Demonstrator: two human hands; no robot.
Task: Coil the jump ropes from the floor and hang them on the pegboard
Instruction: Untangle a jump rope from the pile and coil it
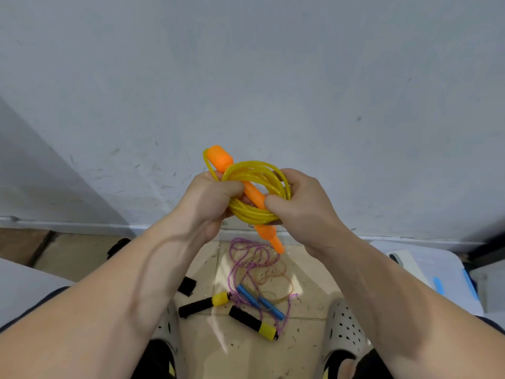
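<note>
1. The left hand (210, 203) and right hand (303, 206) both grip the coiled yellow jump rope (257, 212), fingers curled round its loops, in front of the grey wall (246, 77).
2. One orange handle (220, 157) crosses the coil, thick end up-left; a second orange handle (269, 236) juts out below the coil.
3. On the tiled floor (246, 354) a purple rope (246, 258) with blue handles (259, 300) lies loose beside two black-and-yellow handles (254, 322).
4. Open floor is narrow: grey clogs (344, 329) flank it, a white box (426, 266) bounds the right, and the wall stands close ahead.
</note>
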